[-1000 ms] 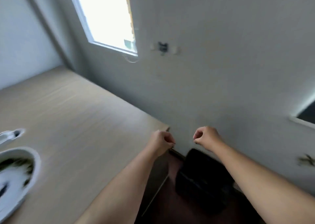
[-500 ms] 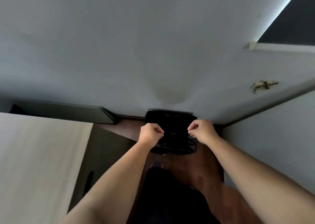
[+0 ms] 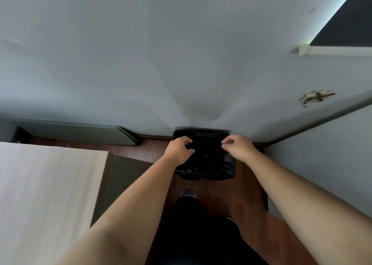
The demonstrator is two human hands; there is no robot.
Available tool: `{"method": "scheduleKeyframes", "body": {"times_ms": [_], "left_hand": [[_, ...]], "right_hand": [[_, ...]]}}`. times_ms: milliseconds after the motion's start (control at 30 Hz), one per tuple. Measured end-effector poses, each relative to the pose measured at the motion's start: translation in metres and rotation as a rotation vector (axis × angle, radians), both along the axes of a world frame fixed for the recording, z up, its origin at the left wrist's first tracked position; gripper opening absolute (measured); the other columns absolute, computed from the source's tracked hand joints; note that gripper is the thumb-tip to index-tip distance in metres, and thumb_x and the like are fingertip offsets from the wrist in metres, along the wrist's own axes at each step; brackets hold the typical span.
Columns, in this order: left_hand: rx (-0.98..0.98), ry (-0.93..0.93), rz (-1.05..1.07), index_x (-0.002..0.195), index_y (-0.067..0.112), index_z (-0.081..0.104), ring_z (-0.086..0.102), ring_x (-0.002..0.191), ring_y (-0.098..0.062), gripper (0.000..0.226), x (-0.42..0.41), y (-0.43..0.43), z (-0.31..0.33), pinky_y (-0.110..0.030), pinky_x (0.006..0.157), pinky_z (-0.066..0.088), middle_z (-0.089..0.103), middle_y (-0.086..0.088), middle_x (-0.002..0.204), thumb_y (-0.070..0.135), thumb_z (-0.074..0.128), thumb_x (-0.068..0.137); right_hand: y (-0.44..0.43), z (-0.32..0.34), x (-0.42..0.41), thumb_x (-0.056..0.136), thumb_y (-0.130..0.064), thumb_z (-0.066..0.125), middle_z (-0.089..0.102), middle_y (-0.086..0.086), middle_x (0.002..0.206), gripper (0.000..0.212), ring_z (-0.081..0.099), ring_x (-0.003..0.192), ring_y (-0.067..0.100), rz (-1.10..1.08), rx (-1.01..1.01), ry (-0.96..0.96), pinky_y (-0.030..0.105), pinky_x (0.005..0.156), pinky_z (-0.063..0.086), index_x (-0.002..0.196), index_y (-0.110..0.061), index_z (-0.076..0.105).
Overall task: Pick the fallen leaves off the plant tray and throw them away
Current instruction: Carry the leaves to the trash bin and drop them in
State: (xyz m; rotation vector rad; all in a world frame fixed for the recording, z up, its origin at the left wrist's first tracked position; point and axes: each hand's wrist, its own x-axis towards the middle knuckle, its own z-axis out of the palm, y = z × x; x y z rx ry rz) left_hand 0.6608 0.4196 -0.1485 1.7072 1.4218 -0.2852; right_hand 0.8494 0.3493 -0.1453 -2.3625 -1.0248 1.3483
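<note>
Hovering over the bin (image 3: 209, 160), both hands look like they are at the throw-away step. The bin is lined w/ a black bag (image 3: 225, 170) and sits on the dark floor (image 3: 249, 194), its back against the wall (image 3: 181, 63), right in front of the person's shoe (image 3: 188, 193).

The left hand (image 3: 179, 150) has its fingers curled in loosely, thumb and first finger a bit apart. The right hand (image 3: 237, 146) has its thumb and finger tips close together, like a pinch. No leaf shows in either hand, so it can't be told if they hold leaves or have let go. The two hands are apart, both above the bin mouth. Some small pale bits show inside the bag, prob. leaves, but too small to be sure. The plant tray is not in view.

Next move, as a guess: open both hands wide so nothing sticks, then check the palms, then go back for more if any are left.

Room: the bin sits in a tight gap. The table (image 3: 50, 194) edge is near on the left, and another wall (image 3: 322, 154) is close on the right. The way back, toward the person, is the open way.
</note>
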Motion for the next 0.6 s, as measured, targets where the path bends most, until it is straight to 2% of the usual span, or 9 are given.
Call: {"method": "scheduleKeyframes", "body": {"times_ms": [200,333,433,600], "left_hand": [[0.135,-0.044,0.118,0.126,0.017,0.055,0.056,0.121,-0.023,0.042,-0.015,-0.023,0.061,-0.031,0.101,0.044,0.058,-0.006,0.133,0.026,0.064,0.086],[0.311,-0.062,0.257,0.122,0.017,0.059,0.057,0.117,-0.025,0.039,-0.059,-0.056,0.119,-0.031,0.100,0.045,0.061,-0.006,0.128,0.024,0.064,0.084],[0.398,-0.012,0.363,0.120,0.015,0.060,0.056,0.116,-0.027,0.037,-0.111,-0.086,0.156,-0.032,0.099,0.045,0.060,-0.009,0.126,0.022,0.062,0.084],[0.499,0.099,0.669,0.119,0.019,0.060,0.057,0.115,-0.023,0.034,-0.231,-0.166,0.202,-0.033,0.098,0.046,0.060,-0.006,0.125,0.028,0.061,0.087]], "right_hand": [[0.003,0.061,-0.013,0.085,-0.019,0.061,0.070,0.007,0.111,0.018,0.061,0.106,0.023,0.135,0.132,-0.055,0.024,0.085,0.042,0.100,-0.013,0.070],[0.008,0.115,-0.055,0.084,-0.016,0.061,0.071,0.008,0.109,0.018,0.062,0.106,0.024,0.307,0.274,-0.074,0.026,0.090,0.045,0.098,-0.012,0.071],[0.007,0.151,-0.110,0.082,-0.013,0.061,0.073,0.009,0.104,0.017,0.064,0.102,0.023,0.448,0.370,-0.038,0.025,0.085,0.045,0.095,-0.011,0.072],[-0.021,0.198,-0.238,0.083,-0.016,0.060,0.070,0.005,0.086,0.012,0.060,0.081,0.016,0.800,0.487,0.025,0.020,0.065,0.040,0.088,-0.017,0.071]]}}
